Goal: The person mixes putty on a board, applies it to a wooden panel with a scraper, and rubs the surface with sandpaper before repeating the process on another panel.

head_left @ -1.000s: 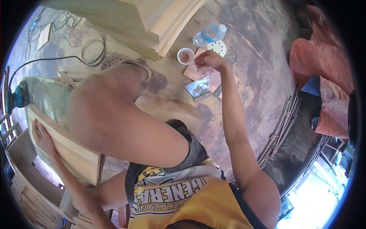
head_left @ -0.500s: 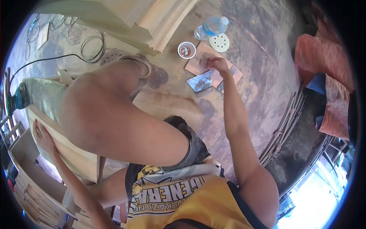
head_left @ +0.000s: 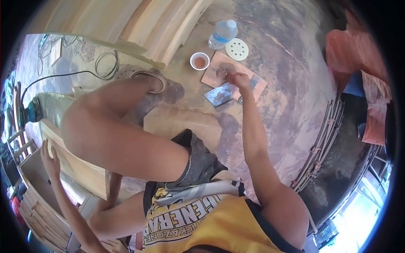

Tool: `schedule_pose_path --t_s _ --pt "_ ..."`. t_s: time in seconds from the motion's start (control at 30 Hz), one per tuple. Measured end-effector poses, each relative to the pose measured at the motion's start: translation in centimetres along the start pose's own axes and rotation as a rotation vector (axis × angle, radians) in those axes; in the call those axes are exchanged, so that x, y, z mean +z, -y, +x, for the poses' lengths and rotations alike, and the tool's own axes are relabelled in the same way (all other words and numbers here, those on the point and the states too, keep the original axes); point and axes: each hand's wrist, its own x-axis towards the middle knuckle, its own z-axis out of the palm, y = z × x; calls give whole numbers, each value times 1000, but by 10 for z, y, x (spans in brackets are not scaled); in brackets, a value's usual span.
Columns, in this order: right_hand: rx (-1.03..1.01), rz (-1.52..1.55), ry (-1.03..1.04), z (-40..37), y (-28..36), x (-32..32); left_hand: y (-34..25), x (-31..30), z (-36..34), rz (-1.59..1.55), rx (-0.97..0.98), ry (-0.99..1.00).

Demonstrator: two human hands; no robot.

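My right hand (head_left: 241, 82) is over a pinkish flat board (head_left: 214, 76) on the floor, its fingers bent together beside a brown smear of paste (head_left: 225, 70). What they hold, if anything, I cannot make out. A blue-grey flat plate (head_left: 219, 95) overlaps the board's lower edge. Beyond the board stand a white cup (head_left: 199, 61) with reddish-brown contents and a clear water bottle (head_left: 222, 34). A pale round disc with holes (head_left: 237, 49) lies beside the bottle. On the left, my left hand (head_left: 51, 162) is open, fingers extended, by the edge of a wooden panel (head_left: 86, 177).
A large wooden piece (head_left: 139, 25) fills the top left. A teal power tool (head_left: 32, 110) rests on the far left, near a black cable (head_left: 63, 75). A flat tan sheet (head_left: 181, 124) lies by my leg. Bundled rods (head_left: 318, 145) and reddish sheets (head_left: 356, 59) are on the right.
My right hand has moved slightly left and down over the board. My left hand has shifted from lying along the wooden panel to a more raised position by its edge. The view has shifted slightly.
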Motion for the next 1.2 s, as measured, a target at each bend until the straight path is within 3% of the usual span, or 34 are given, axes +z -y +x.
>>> schedule_pose_path --t_s 0.07,0.1,0.13,0.2,0.33,0.4,0.43,0.5,0.6,0.67,0.73,0.87,0.93,0.97,1.07,1.2 --pt "82 -652 11 15 -6 -6 27 -26 -4 81 21 52" --pt "47 -440 -1 16 -3 -3 38 -39 -4 80 13 50" --pt "43 -445 12 18 2 4 36 -59 -6 33 41 74" --pt "109 246 129 22 9 21 56 -83 -24 -9 63 98" --pt "234 -110 27 26 30 34 65 -101 -64 106 13 222" --pt "-9 -334 128 6 42 35 76 -107 -88 187 -52 267" --pt "-16 -334 128 -5 41 35 86 -107 -98 185 -54 262" --pt "-158 -350 -202 -35 26 26 106 -97 -107 152 -79 167" --pt "268 -230 -378 -73 -33 6 122 -64 -95 268 11 90" --pt "358 -252 -381 -70 -101 -7 101 -46 -67 211 68 46" --pt "341 319 -325 -41 -180 -16 60 -31 -41 132 83 -72" --pt "480 241 -323 -75 -122 17 -58 -28 -20 -97 83 -289" --pt "487 -47 -512 -85 -111 23 -119 -44 -22 -173 95 -309" --pt "581 138 -383 -77 -118 8 -134 -52 -21 -225 111 -318" --pt "486 117 -248 -100 -88 8 -141 -73 -27 -237 178 -324" --pt "570 149 -189 -71 -108 26 -152 -90 -14 -553 97 -282"
